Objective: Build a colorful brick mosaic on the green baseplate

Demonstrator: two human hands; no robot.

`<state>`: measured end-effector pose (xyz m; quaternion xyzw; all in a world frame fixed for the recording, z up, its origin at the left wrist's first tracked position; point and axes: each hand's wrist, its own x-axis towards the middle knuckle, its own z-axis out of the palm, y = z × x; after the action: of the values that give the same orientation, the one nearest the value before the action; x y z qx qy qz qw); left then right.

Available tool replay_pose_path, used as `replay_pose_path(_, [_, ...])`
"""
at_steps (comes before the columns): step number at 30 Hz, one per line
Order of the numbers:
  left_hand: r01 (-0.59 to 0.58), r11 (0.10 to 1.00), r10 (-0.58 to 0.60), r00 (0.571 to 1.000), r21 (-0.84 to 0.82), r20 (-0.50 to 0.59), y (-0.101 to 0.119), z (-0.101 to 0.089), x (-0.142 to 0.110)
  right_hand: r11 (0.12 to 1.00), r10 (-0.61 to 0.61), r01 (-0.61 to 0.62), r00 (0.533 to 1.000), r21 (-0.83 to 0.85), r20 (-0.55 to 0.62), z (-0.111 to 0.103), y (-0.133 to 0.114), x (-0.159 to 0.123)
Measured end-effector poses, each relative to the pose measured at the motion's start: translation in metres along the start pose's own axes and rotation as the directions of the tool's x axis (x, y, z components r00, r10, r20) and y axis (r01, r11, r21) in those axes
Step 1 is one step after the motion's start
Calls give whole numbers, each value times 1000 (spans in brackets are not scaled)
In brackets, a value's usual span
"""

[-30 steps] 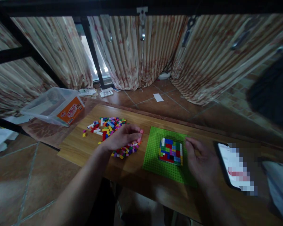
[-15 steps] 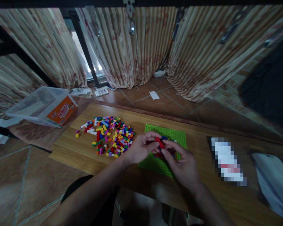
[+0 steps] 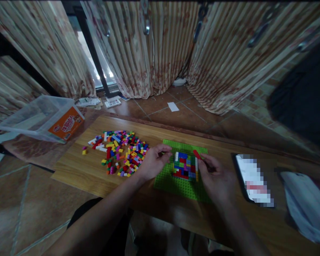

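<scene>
My right hand (image 3: 216, 172) grips a narrow, long red brick (image 3: 196, 154) between thumb and fingers, over the right side of the green baseplate (image 3: 165, 185). A low, roughly square build of many-coloured bricks (image 3: 185, 166) sits on the baseplate, between my two hands. My left hand (image 3: 157, 160) hovers at the left part of the baseplate, apart from the build, its fingers bent and a gap showing between thumb and forefinger. I see nothing in it. Left of that hand, loose coloured bricks (image 3: 130, 153) lie in a spread pile.
A wooden table (image 3: 96, 181) carries all this. A phone (image 3: 253, 181) with a blurred screen and a pale plastic bag (image 3: 304, 202) lie at the right. A clear plastic box (image 3: 40, 121) with an orange label stands beyond the left end. Striped curtains (image 3: 165, 49) hang behind.
My hands have parted: the right moved right with the red brick, the left moved slightly left and let go of it. The multicoloured build now shows between them. The view has shifted slightly.
</scene>
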<state>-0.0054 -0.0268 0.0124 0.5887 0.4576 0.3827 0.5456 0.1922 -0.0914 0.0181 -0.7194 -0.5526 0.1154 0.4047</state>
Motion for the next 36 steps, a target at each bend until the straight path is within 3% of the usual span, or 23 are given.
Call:
replay_pose_path(6, [-36, 988, 29, 998, 153, 52, -4, -2, 3, 985, -140, 147, 987, -92, 77, 8, -3, -5])
replay_pose_path(16, [-43, 984, 27, 995, 173, 93, -2, -3, 1, 958, -240, 264, 951, -110, 197, 13, -7, -5])
replay_pose_path(26, [-80, 970, 62, 995, 230, 83, -7, -6, 2, 990, -125, 138, 962, -38, 241, -4, 2, 5])
replay_pose_path(36, [-88, 966, 71, 994, 244, 78, -4, -7, 0, 979, -180, 202, 895, -13, 408, 0, 21, 14])
